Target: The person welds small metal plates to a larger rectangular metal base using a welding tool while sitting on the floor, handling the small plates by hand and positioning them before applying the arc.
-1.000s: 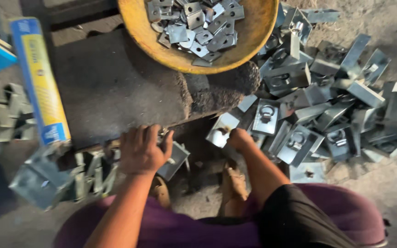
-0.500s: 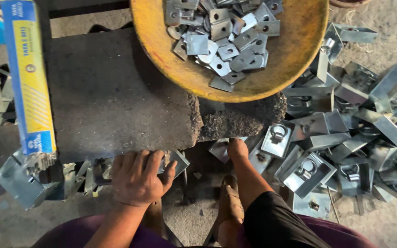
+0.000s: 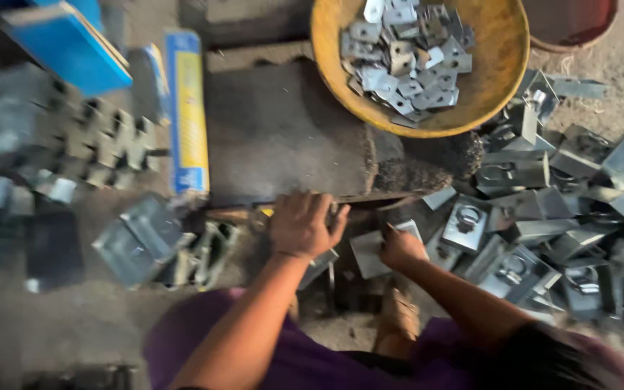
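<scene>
— What's around them?
— A yellow bowl of square plates, brackets heaped on the floor.
— The hands?
— Left hand spread flat at the stone block edge — right hand pinching a flat metal plate just beside it.

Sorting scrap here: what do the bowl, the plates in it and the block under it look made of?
Bowl: probably painted metal, yellow coat worn and stained. Plates: thin sheet metal, likely galvanised steel, dull silver-grey with punched holes. Block: grey, rough, crumbling edge, perhaps stone or concrete.
</scene>
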